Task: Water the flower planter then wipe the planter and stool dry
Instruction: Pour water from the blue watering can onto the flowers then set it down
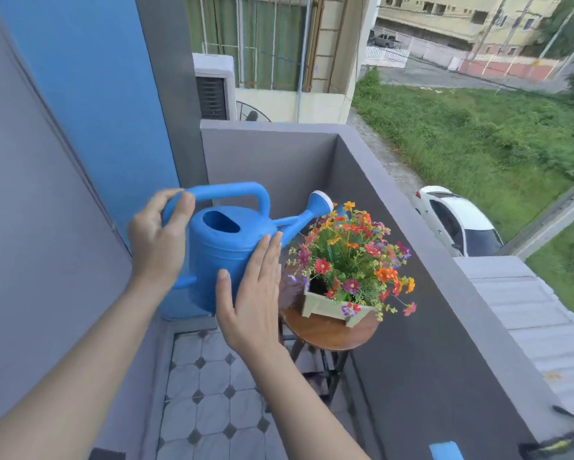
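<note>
A blue watering can (pixel 227 247) hangs in the air left of the flowers, its white-tipped spout (pixel 320 202) reaching over the blooms. My left hand (pixel 157 240) grips the rear of the can's handle. Flat against the can's right side rests my right hand (pixel 254 290), fingers straight and together. The pale green planter (pixel 332 307), full of red, orange and purple flowers (pixel 352 257), sits on a round wooden stool (pixel 329 333) with dark metal legs. No water is visible at the spout.
A grey balcony wall (pixel 395 260) runs along the right and back, close behind the stool. Patterned floor tiles (pixel 209 403) lie below. A blue wall (pixel 89 94) stands at the left. A white car (pixel 458 220) is parked below, outside.
</note>
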### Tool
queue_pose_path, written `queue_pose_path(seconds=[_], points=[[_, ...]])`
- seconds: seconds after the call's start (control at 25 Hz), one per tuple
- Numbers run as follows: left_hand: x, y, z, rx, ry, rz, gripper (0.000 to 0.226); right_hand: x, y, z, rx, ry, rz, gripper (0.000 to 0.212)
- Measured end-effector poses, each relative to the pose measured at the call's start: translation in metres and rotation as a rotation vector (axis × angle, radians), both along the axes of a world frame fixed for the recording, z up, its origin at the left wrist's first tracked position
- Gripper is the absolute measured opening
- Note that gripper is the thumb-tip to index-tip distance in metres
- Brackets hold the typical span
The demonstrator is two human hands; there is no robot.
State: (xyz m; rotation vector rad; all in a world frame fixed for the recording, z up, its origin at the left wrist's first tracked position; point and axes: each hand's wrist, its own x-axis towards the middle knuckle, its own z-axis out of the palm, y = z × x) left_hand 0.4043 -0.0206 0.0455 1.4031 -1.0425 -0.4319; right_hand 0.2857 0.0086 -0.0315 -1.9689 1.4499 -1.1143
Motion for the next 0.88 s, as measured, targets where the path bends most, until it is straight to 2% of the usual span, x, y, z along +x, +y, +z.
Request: queue_pose_path(seconds=[0.12,0.28,0.4,0.48,0.64,0.88], points=[[0.012,0.021,-0.040,-0.006,0.059,0.121,0.015,0.008,0.005,-0.030,0.025,0.016,0.115,0.078],[0.026,0.043,-0.105,0.024,0.018,0.201,0.025,0.022,0.008,-0.075,0.111,0.051,0.282,0.076],[0.030,0.056,-0.192,0.075,0.122,0.259,0.031,0.029,0.000,-0.151,0.194,0.149,0.368,0.077],[0.041,0.058,-0.292,0.083,0.143,0.301,0.031,0.045,-0.009,-0.243,0.256,0.270,0.414,0.078],[0.031,0.060,-0.336,0.115,0.209,0.299,0.030,0.037,-0.010,-0.275,0.243,0.272,0.452,0.079],[0.050,0.040,-0.609,0.145,0.316,0.413,0.041,0.060,-0.043,-0.532,0.282,0.453,0.540,0.082]])
